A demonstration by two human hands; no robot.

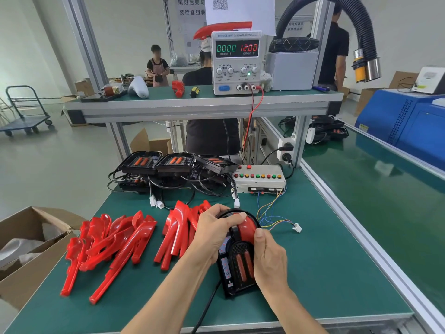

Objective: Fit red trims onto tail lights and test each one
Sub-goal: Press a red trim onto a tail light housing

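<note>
Two hands, left hand (215, 233) and right hand (269, 257), clasp a black plastic tail light (237, 263) capped by a glossy red curved trim (246, 229), right of loose red trims (113, 242).

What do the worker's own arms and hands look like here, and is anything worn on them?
Both are bare. The left hand and the right hand wear no gloves, and no rings, watch or wristband show. The forearms are uncovered as far as the bottom edge of the picture, so no sleeve is in view. The fingernails are short and unpainted. No cables or markings are on them.
</note>
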